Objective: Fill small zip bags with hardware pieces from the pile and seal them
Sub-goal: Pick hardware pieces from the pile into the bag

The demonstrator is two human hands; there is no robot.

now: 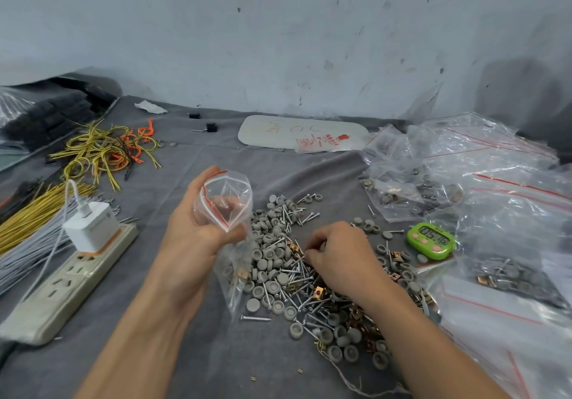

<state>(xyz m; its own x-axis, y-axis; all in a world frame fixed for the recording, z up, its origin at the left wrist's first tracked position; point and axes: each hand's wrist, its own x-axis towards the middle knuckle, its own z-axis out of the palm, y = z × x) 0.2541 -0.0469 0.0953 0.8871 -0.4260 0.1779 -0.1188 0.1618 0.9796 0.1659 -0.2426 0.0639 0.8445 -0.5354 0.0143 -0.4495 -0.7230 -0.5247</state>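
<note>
The left grip [198, 228] was curled round the upper part of a small zip bag [227, 200], its mouth gaping. The bag hung at the left edge of the pile [272, 262] with a few pieces inside. The right grip [337, 256] curled down into the pile's grey caps, screws and brass clips; whether it held any could not be told. A green timer [431, 241] sat on the bench [216, 352] just right of the pile.
</note>
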